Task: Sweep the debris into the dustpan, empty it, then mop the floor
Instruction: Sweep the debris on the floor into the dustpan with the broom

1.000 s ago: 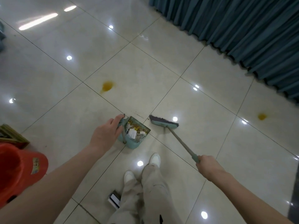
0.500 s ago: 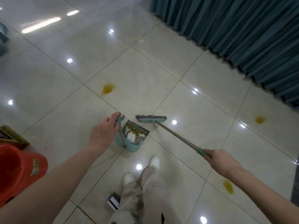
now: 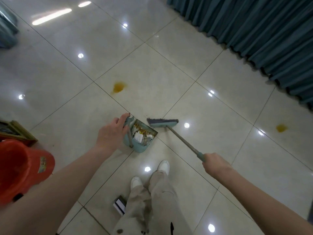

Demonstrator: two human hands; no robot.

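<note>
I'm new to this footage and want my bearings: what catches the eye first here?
A teal dustpan heaped with scraps sits mid-floor just ahead of the person's shoes. The left hand holds its upright handle, and the right hand grips the broom beside it. One yellow-orange stain blots the glossy tiles beyond the dustpan, a second stain lies far right, and a red bucket fills the lower left.

I can read no text anywhere here. The only label is a sticker (image 3: 42, 164) on the side of the orange bucket (image 3: 20, 167), lower left of the frame, and its print is too blurred to make out.
</note>
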